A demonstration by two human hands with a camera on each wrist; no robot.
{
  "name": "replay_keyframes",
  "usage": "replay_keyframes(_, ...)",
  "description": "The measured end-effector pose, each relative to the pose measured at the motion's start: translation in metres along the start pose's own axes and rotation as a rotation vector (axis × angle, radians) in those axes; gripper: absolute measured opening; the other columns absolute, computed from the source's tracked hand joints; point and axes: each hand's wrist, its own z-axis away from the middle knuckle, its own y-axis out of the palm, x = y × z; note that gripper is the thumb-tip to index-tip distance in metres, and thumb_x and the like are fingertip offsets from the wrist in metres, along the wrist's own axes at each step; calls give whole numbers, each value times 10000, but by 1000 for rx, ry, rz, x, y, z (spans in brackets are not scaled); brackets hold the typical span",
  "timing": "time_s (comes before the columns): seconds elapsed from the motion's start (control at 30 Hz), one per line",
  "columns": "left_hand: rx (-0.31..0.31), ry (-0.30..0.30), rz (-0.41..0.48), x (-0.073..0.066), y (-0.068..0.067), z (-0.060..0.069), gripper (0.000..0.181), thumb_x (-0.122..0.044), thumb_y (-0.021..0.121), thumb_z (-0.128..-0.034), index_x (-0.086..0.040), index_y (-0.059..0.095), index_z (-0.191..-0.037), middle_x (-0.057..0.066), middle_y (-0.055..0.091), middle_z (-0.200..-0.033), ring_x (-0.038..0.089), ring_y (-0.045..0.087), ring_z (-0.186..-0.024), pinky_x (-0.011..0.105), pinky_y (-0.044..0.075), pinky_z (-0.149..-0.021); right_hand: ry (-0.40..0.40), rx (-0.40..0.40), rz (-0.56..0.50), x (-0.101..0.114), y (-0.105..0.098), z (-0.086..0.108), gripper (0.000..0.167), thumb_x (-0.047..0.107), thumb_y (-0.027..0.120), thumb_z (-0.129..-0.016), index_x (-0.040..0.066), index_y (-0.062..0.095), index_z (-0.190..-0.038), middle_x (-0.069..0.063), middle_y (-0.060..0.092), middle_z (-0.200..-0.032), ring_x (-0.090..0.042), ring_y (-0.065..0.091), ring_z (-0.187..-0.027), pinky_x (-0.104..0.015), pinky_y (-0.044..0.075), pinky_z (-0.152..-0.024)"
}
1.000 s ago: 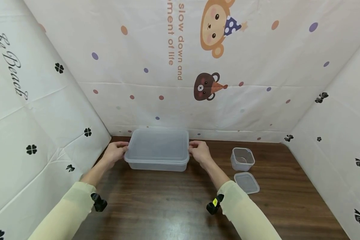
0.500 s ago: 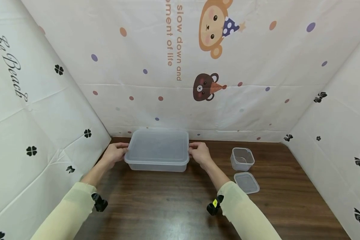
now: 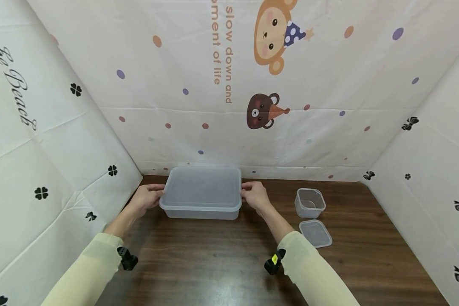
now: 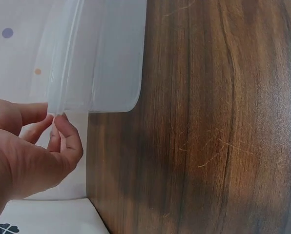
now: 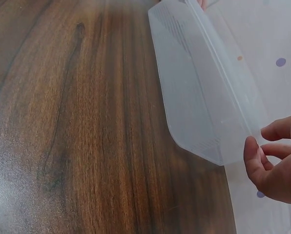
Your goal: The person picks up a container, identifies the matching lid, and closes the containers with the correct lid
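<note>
A large rectangular plastic container (image 3: 202, 213), translucent and closed by a frosted lid (image 3: 202, 187), stands at the back of the table. My left hand (image 3: 147, 198) pinches the lid's left rim, thumb above and curled fingers below, as the left wrist view shows beside the container's wall (image 4: 117, 63). On the opposite side, my right hand (image 3: 255, 196) pinches the right rim in the same way; the right wrist view has its thumb and fingers at the lid's edge (image 5: 228, 83). What the container holds, if anything, cannot be made out.
To the right stands a small square plastic container (image 3: 310, 204) without its lid. A small square lid (image 3: 315, 233) lies flat just in front of it. Printed white cloth walls (image 3: 214, 140) enclose the brown wooden table (image 3: 199, 259) at the back and both sides.
</note>
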Motion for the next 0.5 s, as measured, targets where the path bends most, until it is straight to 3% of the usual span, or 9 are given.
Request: replay_keyframes(0.5,-15,29,-84,0,-1,-3,369,-126,571,-1091,29,627,-1420,207,687,-1312,161,677,-965,421,594,-891,6,-8,58,2,3,1,317,3,614,-1008,-69,704,-1303,-200,726,-1172,-233,736,-905,-504,608,-914)
